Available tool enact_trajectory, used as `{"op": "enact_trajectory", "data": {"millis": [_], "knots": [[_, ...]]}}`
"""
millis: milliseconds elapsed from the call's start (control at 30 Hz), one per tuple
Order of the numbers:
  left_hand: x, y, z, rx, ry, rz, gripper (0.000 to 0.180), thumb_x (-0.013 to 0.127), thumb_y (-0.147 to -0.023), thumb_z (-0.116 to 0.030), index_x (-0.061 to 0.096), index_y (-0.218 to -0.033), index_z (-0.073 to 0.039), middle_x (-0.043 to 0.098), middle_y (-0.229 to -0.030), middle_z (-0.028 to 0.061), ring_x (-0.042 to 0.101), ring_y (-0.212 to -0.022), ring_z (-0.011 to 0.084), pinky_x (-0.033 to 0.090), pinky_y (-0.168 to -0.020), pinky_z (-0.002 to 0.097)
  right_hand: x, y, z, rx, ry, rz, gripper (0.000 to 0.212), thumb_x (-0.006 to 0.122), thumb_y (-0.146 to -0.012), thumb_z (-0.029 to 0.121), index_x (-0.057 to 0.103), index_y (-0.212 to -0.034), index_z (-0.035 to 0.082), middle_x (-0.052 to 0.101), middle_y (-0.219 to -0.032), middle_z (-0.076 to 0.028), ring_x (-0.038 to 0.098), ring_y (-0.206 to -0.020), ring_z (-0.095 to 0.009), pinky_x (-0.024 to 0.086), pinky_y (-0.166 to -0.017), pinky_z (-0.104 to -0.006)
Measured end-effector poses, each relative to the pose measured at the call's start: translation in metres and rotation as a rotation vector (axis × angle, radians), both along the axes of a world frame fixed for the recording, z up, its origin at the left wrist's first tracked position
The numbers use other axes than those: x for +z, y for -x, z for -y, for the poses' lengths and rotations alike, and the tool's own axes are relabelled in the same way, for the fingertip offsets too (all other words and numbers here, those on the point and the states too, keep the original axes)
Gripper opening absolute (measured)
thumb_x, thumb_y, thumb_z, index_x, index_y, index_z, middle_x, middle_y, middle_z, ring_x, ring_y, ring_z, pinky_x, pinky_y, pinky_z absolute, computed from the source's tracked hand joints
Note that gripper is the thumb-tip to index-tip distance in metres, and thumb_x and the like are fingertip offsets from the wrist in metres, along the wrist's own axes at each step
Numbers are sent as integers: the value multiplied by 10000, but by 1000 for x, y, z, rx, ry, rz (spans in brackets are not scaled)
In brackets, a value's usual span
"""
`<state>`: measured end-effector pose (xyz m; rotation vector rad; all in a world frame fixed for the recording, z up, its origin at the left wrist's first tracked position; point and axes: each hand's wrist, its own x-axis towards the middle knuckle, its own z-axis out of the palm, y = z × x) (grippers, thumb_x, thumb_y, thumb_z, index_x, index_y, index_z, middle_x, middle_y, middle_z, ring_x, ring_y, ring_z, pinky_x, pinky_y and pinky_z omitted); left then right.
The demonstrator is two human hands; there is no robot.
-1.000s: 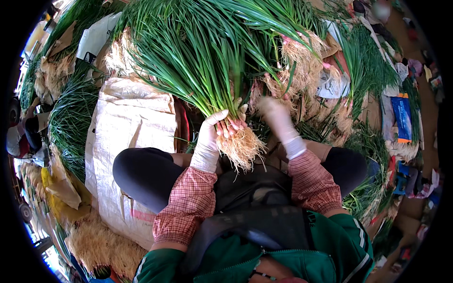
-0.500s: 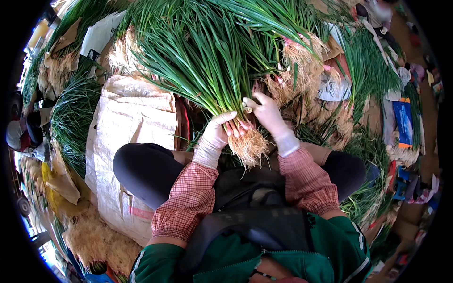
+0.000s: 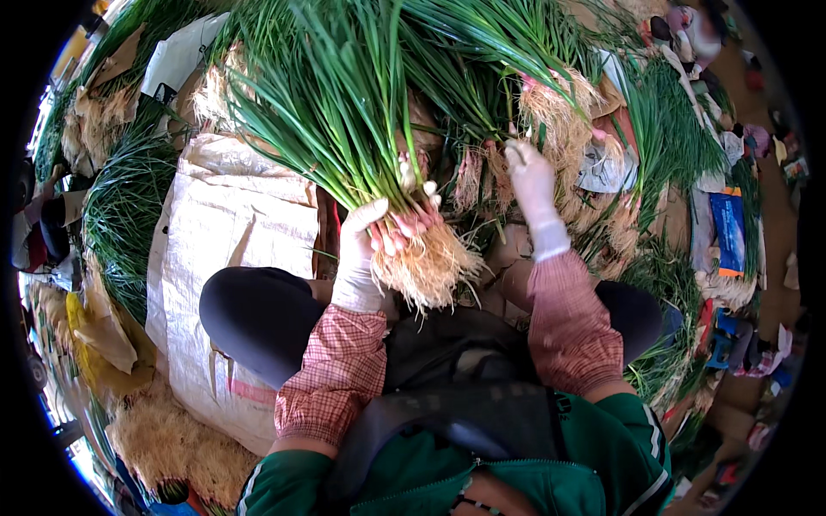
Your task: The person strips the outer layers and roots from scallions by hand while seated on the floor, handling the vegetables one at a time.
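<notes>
My left hand (image 3: 361, 249), in a pale glove, is wrapped round a thick bunch of scallions (image 3: 344, 129). Their pink-white bulbs and tangled straw-coloured roots (image 3: 428, 262) hang toward me, while the long green leaves fan out up and to the left. My right hand (image 3: 532, 176), gloved too, is apart from that bunch, up and to the right. Its fingers are bent together at the root end of more scallions (image 3: 469, 176) lying on the pile. A thin stalk reaches its fingertips, but what they grip is hidden.
A folded whitish woven sack (image 3: 245, 215) lies left of my knee. More scallions (image 3: 551, 95) are heaped at the far right. A yellow bag (image 3: 103, 340) and a mound of roots (image 3: 176, 443) lie at the left. Other people (image 3: 693, 34) are at the far right edge.
My right hand has left the held bunch and moved right and away from me to the pile. My left hand has shifted slightly left with the scallions, whose bulbs now spread wider.
</notes>
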<state>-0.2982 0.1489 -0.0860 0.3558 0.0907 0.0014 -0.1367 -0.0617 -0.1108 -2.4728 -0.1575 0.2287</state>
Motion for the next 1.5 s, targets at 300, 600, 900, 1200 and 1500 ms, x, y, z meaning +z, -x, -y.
{"op": "enact_trajectory", "data": {"millis": [300, 600, 900, 1200, 1500], "knots": [[-40, -7, 6, 17, 94, -75, 508, 574, -823, -226, 466, -1182, 116, 600, -987, 301, 631, -661, 255, 516, -513, 260, 49, 15, 7, -64, -602, -382, 176, 589, -892, 225, 670, -968, 89, 599, -734, 15, 419, -531, -43, 335, -470, -181], [-48, -7, 3, -290, -22, -81, 378, 551, -847, -187, 545, -1113, 82, 635, -900, 264, 615, -606, 232, 481, -464, 235, -6, 66, -22, 239, -413, -358, 462, 484, -944, 404, 641, -1022, -23, 677, -912, -125, 619, -806, -223, 466, -825, -337], [-55, -2, 5, -173, -329, -190, 332, 572, -819, -147, 576, -1041, 100, 656, -823, 219, 625, -588, 217, 480, -467, 226, -46, 78, -67, -125, -1501, -812, 278, 414, -965, 97, 475, -1212, -14, 538, -816, -18, 485, -650, -72, 438, -602, -196], [-53, 4, 2, -91, 163, 10, 587, 550, -837, -243, 401, -1295, 91, 578, -1131, 251, 613, -930, 334, 499, -841, 354, -35, 31, -11, 594, 232, 62, 185, 499, -927, 169, 629, -1004, 62, 642, -854, -101, 607, -787, -184, 485, -746, -356], [-61, 3, 11, -112, 255, 143, 668, 579, -824, -301, 320, -1324, 59, 498, -1201, 167, 517, -1064, 318, 470, -854, 384, 35, 0, 19, 217, -57, -5, 138, 668, -811, 180, 657, -831, 44, 613, -816, -95, 599, -766, -215, 471, -704, -336]]}}
